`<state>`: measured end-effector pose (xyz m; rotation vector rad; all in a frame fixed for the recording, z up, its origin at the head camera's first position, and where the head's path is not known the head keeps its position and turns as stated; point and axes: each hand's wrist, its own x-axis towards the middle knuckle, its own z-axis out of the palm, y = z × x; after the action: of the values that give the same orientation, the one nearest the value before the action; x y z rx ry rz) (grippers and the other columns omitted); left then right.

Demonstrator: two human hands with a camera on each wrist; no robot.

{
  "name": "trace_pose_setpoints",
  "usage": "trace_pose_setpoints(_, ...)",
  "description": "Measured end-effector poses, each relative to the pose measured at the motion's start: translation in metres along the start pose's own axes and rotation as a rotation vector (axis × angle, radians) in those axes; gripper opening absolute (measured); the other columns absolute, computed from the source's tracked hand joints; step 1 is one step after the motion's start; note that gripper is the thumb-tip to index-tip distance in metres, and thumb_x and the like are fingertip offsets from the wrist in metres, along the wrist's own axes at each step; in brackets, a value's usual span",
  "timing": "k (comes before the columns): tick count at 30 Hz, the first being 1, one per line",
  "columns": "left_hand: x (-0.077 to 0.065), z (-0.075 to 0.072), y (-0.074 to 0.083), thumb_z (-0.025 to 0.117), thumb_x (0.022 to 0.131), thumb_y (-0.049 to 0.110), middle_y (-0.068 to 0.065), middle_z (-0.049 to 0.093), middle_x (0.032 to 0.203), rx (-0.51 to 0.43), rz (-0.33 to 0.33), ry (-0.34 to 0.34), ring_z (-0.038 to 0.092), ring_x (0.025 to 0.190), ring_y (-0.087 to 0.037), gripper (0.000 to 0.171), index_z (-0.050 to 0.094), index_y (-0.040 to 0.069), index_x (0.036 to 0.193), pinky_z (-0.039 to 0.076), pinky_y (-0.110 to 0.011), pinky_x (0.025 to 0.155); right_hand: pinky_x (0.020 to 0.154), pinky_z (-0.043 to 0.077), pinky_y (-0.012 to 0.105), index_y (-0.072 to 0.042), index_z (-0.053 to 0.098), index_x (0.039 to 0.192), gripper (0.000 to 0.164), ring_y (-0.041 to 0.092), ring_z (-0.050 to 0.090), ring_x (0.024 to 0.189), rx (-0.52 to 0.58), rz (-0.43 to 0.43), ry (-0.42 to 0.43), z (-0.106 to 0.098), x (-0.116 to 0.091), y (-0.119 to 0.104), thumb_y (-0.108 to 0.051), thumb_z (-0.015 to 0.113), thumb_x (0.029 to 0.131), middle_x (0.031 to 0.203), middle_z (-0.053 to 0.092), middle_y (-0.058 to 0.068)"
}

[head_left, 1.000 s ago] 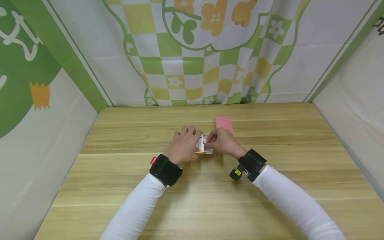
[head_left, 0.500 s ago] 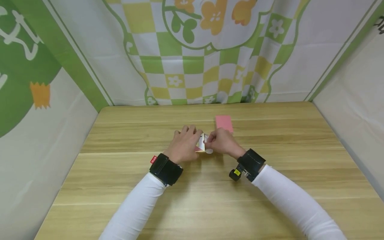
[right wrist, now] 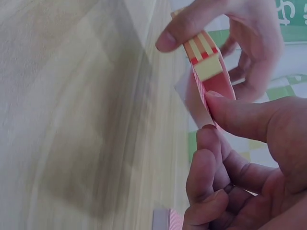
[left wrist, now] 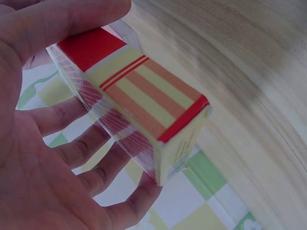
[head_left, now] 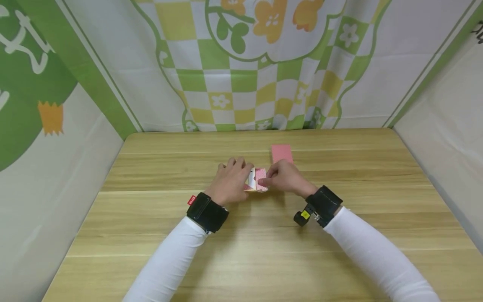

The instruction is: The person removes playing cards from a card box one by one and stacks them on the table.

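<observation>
A small card box [head_left: 250, 181] with red, cream and striped printing stands just above or on the table. My left hand [head_left: 229, 181] grips it by its long sides; in the left wrist view the thumb lies along one narrow side of the box [left wrist: 148, 91] and the fingers along a broad side. My right hand [head_left: 286, 179] pinches the pink-patterned flap [head_left: 261, 176] at the box's right end between thumb and fingertips. In the right wrist view that end looks open, its pink inside showing. What lies deeper in the box is hidden.
A pink deck of cards [head_left: 281, 153] lies on the wooden table [head_left: 256, 260] just behind my right hand; its corner also shows in the right wrist view. A checked curtain [head_left: 241, 96] hangs behind the table, with fabric walls on both sides.
My right hand has shifted slightly right, and the pink-patterned face of the flap now shows where white showed before. My left hand keeps holding the box in place.
</observation>
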<state>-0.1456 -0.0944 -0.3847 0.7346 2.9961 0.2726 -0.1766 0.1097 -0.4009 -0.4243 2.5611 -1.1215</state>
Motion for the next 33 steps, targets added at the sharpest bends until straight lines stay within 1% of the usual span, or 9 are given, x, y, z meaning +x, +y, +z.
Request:
trace_pose_setpoints(8,-0.002,0.000,-0.002,0.089,0.072,0.018,-0.013,0.055,0.125,-0.008,-0.004,0.012,0.049,0.119,-0.035,0.069,0.058,0.007,0.133,0.043,-0.060,0.096,0.053,0.033,0.025,-0.008,0.069,0.070,0.026,0.011,0.043,0.058,0.056,-0.007,-0.001,-0.012,-0.006,0.009,-0.024,0.083,0.085,0.064,0.053,-0.003)
trace_pose_setpoints(12,-0.002,0.000,-0.002,0.089,0.072,0.018,-0.013,0.054,0.123,-0.014,-0.010,0.008,0.049,0.117,-0.034,0.069,0.058,0.008,0.133,0.044,-0.059,0.096,0.053,0.034,0.025,-0.006,0.072,0.074,0.024,0.012,0.044,0.058,0.052,-0.009,0.003,-0.015,-0.008,0.009,-0.024,0.083,0.085,0.065,0.056,-0.001)
trace_pose_setpoints(14,-0.003,0.001,-0.002,0.089,0.072,0.018,-0.012,0.054,0.122,-0.015,-0.012,0.004,0.049,0.116,-0.034,0.069,0.058,0.008,0.133,0.044,-0.058,0.095,0.056,0.038,0.027,-0.005,0.072,0.081,0.024,0.014,0.049,0.062,0.001,-0.015,0.028,-0.016,-0.010,0.007,-0.025,0.084,0.084,0.072,0.059,0.000)
trace_pose_setpoints(16,-0.003,0.001,-0.002,0.088,0.072,0.018,-0.012,0.053,0.122,-0.011,-0.011,-0.001,0.049,0.116,-0.034,0.070,0.058,0.008,0.134,0.044,-0.057,0.094,0.061,0.045,0.030,-0.004,0.072,0.091,0.028,0.018,0.056,0.070,-0.079,-0.054,0.060,-0.017,-0.011,0.002,-0.027,0.086,0.082,0.081,0.063,0.004)
trace_pose_setpoints(19,-0.003,0.001,-0.002,0.088,0.072,0.017,-0.012,0.053,0.122,-0.006,-0.009,-0.004,0.049,0.116,-0.034,0.071,0.057,0.007,0.135,0.044,-0.057,0.094,0.077,0.052,0.038,-0.003,0.070,0.104,0.038,0.027,0.064,0.090,-0.237,-0.181,0.077,-0.019,-0.012,-0.009,-0.026,0.088,0.080,0.097,0.068,0.008)
trace_pose_setpoints(21,-0.003,0.001,-0.003,0.088,0.072,0.018,-0.012,0.053,0.122,0.000,-0.007,-0.005,0.049,0.116,-0.034,0.071,0.057,0.007,0.135,0.044,-0.057,0.093,0.087,0.051,0.042,-0.002,0.070,0.109,0.043,0.030,0.064,0.101,-0.324,-0.281,0.045,-0.020,-0.012,-0.018,-0.024,0.090,0.077,0.106,0.070,0.010)
trace_pose_setpoints(23,-0.003,0.001,-0.003,0.088,0.072,0.018,-0.012,0.053,0.122,0.003,-0.004,-0.004,0.049,0.116,-0.034,0.072,0.057,0.007,0.135,0.045,-0.057,0.093,0.091,0.050,0.042,-0.002,0.071,0.111,0.047,0.029,0.063,0.106,-0.389,-0.357,-0.006,-0.020,-0.011,-0.025,-0.022,0.092,0.074,0.110,0.069,0.009)
trace_pose_setpoints(28,-0.004,0.002,-0.004,0.089,0.071,0.018,-0.011,0.053,0.121,0.006,0.002,0.003,0.049,0.114,-0.033,0.071,0.058,0.008,0.133,0.045,-0.056,0.092,0.085,0.050,0.037,-0.003,0.069,0.109,0.051,0.023,0.059,0.097,-0.464,-0.415,-0.075,-0.017,-0.008,-0.032,-0.019,0.095,0.067,0.108,0.066,0.008)
trace_pose_setpoints(33,-0.004,0.002,-0.004,0.089,0.070,0.019,-0.011,0.053,0.120,0.013,0.003,0.009,0.049,0.113,-0.032,0.070,0.058,0.008,0.132,0.045,-0.055,0.090,0.075,0.049,0.034,-0.004,0.067,0.102,0.049,0.020,0.055,0.086,-0.465,-0.429,-0.061,-0.012,-0.004,-0.029,-0.016,0.097,0.064,0.098,0.063,0.005)
